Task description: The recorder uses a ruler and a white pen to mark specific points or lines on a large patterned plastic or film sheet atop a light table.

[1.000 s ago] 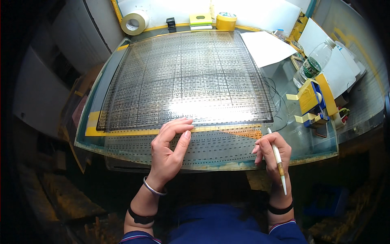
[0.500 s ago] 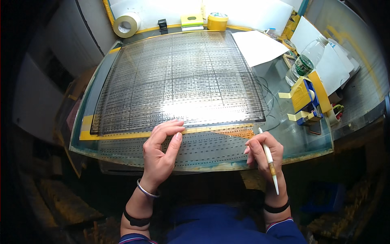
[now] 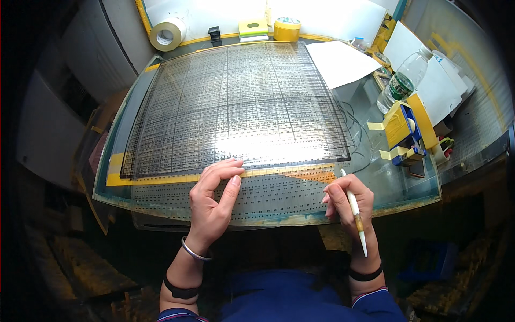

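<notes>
A large transparent film, covered in fine dark rows and a grid of lines, lies on the lit glass table. Along its near edge runs a strip of yellow tape, and a second sheet with rows of small dark marks shows nearer to me. My left hand rests at the film's near edge, fingers stretched out and thumb apart, holding nothing. Close to the near right corner, my right hand grips a white pen-like tool with a brownish band, its tapered end pointing back toward me.
At the right stand a blue tape dispenser with yellow tape and a clear bottle. White paper lies at the back right. Along the back are a tape roll, a small black item and a yellow tub.
</notes>
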The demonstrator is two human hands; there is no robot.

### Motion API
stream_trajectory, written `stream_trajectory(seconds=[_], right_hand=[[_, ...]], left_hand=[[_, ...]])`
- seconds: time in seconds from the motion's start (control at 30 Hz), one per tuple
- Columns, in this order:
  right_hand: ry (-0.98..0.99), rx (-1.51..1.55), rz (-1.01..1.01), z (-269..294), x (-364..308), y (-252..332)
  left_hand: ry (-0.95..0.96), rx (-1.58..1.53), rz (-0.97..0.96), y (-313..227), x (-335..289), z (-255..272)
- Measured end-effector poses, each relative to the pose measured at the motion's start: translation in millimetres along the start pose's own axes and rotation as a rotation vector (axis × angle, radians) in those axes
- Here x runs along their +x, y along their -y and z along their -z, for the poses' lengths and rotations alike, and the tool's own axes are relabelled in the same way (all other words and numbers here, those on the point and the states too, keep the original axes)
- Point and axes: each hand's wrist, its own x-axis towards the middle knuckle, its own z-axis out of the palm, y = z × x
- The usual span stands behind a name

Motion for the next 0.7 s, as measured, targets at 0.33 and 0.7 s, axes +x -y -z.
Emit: stream_trajectory(seconds=[0.33,0.7], right_hand=[[0.002,-0.006,-0.001,-0.5,0.9,0.1],[0.004,-0.017,0.001,2.3,1.1,-3.8]], left_hand=[[0.039,-0.151,0.087,-0.7,-1.8,5.5],[-0.136,0.492,0.077,2.0,-14.0,144.4]])
